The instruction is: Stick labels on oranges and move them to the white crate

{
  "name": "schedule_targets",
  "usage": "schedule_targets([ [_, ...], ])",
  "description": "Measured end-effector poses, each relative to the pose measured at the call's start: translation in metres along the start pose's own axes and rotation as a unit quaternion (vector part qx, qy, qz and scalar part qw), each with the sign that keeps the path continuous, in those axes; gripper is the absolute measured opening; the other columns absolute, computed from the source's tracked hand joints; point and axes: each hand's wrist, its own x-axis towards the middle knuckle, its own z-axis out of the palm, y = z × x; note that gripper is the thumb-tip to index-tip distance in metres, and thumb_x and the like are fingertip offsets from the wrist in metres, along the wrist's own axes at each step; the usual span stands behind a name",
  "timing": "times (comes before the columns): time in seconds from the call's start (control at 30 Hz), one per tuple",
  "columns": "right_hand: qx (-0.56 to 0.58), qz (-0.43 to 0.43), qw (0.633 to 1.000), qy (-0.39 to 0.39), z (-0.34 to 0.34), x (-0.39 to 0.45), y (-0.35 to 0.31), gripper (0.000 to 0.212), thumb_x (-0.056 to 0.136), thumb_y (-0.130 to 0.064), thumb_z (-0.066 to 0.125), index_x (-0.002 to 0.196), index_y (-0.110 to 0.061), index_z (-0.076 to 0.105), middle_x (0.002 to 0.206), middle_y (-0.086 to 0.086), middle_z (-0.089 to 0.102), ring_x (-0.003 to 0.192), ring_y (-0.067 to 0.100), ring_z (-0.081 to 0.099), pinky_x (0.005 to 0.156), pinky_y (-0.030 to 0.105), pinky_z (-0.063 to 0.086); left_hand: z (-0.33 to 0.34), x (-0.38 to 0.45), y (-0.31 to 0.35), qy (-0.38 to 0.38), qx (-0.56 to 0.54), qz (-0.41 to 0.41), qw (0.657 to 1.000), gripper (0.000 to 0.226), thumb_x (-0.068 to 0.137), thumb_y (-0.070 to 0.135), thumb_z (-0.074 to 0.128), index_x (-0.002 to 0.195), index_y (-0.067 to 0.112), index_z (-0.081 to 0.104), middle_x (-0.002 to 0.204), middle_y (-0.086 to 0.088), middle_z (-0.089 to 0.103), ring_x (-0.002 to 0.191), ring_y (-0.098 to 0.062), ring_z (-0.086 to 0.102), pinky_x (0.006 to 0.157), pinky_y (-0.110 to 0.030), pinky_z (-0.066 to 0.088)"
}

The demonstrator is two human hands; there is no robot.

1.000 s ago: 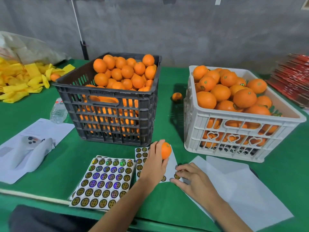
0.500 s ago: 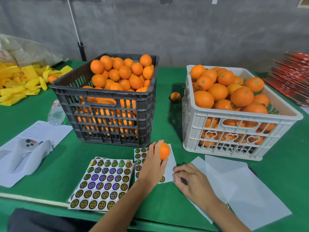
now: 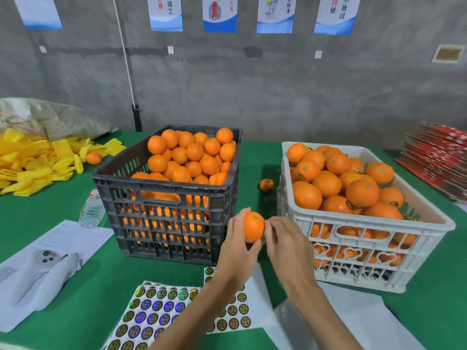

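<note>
While left hand (image 3: 236, 245) grips the orange (image 3: 253, 226), right hand (image 3: 286, 246) fingertips pinch at its side, label unseen; weak press risks peel-off.

Five posters hang cut off along the top of the wall, far above the fingers — blue-and-white sheets with Chinese characters. The second poster (image 3: 166, 13) shows "后退工" in dark strokes beside blurred red characters. The fifth poster (image 3: 336, 13) reads "不放过" in one column, with red characters beside it that seem to read "持做". The third and fourth carry small figures and characters too blurred to read. Below the fingers, the round stickers (image 3: 156, 311) bear a four-square mark, not legible — the same holds for labels on the oranges in the white crate (image 3: 374, 223).
</note>
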Motion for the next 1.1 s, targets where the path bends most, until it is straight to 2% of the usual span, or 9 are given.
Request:
schedule_targets([
  [0.13, 0.058, -0.020, 0.998, 0.000, -0.018, 0.038, -0.010, 0.027, 0.105, -0.025, 0.050, 0.116, -0.013, 0.071, 0.114, 0.001, 0.069, 0.102, 0.017, 0.065, 0.085, 0.028, 0.055, -0.013, 0.035, 0.032, 0.037, 0.007, 0.047, 0.998, 0.072, 0.097, 0.023, 0.067, 0.152, 0.040, 0.025, 0.153, 0.012, 0.033, 0.131, -0.006, 0.044, 0.109, -0.029, 0.042],
  [0.23, 0.101, -0.006, 0.995, -0.012, -0.032, 0.065, -0.023, 0.043, 0.107, -0.039, 0.042, 0.136, -0.014, 0.062, 0.138, 0.001, 0.062, 0.126, 0.014, 0.057, 0.108, 0.025, 0.044, -0.015, 0.061, 0.055, 0.081, -0.006, 0.076, 0.994, 0.068, 0.098, 0.017, 0.063, 0.152, 0.038, 0.027, 0.153, 0.011, 0.035, 0.134, -0.001, 0.041, 0.107, -0.013, 0.034],
  [0.3, 0.088, 0.023, 0.996, 0.002, -0.043, 0.085, -0.024, 0.058, 0.100, -0.055, 0.047, 0.144, -0.018, 0.055, 0.142, 0.000, 0.059, 0.130, 0.015, 0.055, 0.108, 0.030, 0.045, -0.012, 0.078, 0.073, 0.096, -0.011, 0.107, 0.990, 0.064, 0.098, 0.015, 0.053, 0.153, 0.035, 0.029, 0.154, 0.008, 0.039, 0.132, 0.004, 0.040, 0.104, -0.005, 0.031],
  [0.4, 0.071, 0.065, 0.994, 0.052, -0.066, 0.119, -0.012, 0.074, 0.087, -0.073, 0.053, 0.144, -0.025, 0.050, 0.126, -0.003, 0.069, 0.113, 0.019, 0.065, 0.089, 0.037, 0.055, 0.004, 0.109, 0.105, 0.080, -0.083, 0.130, 0.985, 0.065, 0.095, 0.015, 0.058, 0.153, 0.034, 0.034, 0.150, 0.006, 0.048, 0.133, -0.003, 0.049, 0.108, -0.026, 0.046],
  [0.5, 0.073, 0.076, 0.990, 0.089, -0.087, 0.154, 0.017, 0.069, 0.084, -0.064, 0.068, 0.138, -0.024, 0.054, 0.117, 0.000, 0.072, 0.104, 0.023, 0.068, 0.083, 0.036, 0.055, 0.025, 0.146, 0.131, 0.032, -0.106, 0.137, 0.984, 0.081, 0.089, -0.002, 0.067, 0.154, 0.034, 0.034, 0.151, 0.001, 0.048, 0.135, -0.012, 0.051, 0.111, -0.036, 0.046],
  [0.6, 0.052, 0.083, 0.993, 0.069, -0.098, 0.185, 0.065, 0.061, 0.087, -0.054, 0.070, 0.134, -0.018, 0.055, 0.115, 0.005, 0.071, 0.105, 0.028, 0.066, 0.084, 0.040, 0.053, 0.047, 0.178, 0.153, -0.076, -0.051, 0.159, 0.983, 0.084, 0.094, 0.004, 0.060, 0.158, 0.040, 0.020, 0.159, 0.004, 0.038, 0.142, -0.014, 0.044, 0.115, -0.041, 0.041],
  [0.77, -0.116, 0.136, 0.984, -0.012, -0.087, 0.214, 0.156, 0.073, 0.098, -0.046, 0.059, 0.157, -0.016, 0.028, 0.153, 0.005, 0.044, 0.130, 0.031, 0.054, 0.097, 0.042, 0.050, 0.082, 0.222, 0.160, -0.171, 0.130, 0.243, 0.946, 0.077, 0.103, 0.025, 0.056, 0.159, 0.046, 0.008, 0.167, 0.015, 0.016, 0.154, -0.009, 0.015, 0.124, -0.037, 0.026],
  [0.9, -0.177, 0.165, 0.969, -0.054, -0.075, 0.232, 0.215, 0.069, 0.101, -0.036, 0.053, 0.160, -0.022, 0.021, 0.157, 0.003, 0.036, 0.133, 0.029, 0.048, 0.097, 0.041, 0.049, 0.106, 0.256, 0.156, -0.187, 0.175, 0.207, 0.944, 0.070, 0.104, 0.033, 0.055, 0.161, 0.037, 0.015, 0.168, 0.003, 0.021, 0.155, -0.019, 0.016, 0.124, -0.042, 0.024],
  [1.1, -0.175, 0.164, 0.958, -0.155, -0.060, 0.257, 0.256, 0.075, 0.105, -0.042, 0.041, 0.163, -0.019, -0.002, 0.170, 0.011, 0.004, 0.152, 0.035, 0.020, 0.120, 0.045, 0.023, 0.110, 0.274, 0.136, -0.166, 0.166, 0.189, 0.954, 0.061, 0.104, 0.036, 0.054, 0.159, 0.031, 0.028, 0.163, 0.006, 0.032, 0.151, -0.016, 0.026, 0.123, -0.040, 0.027],
])
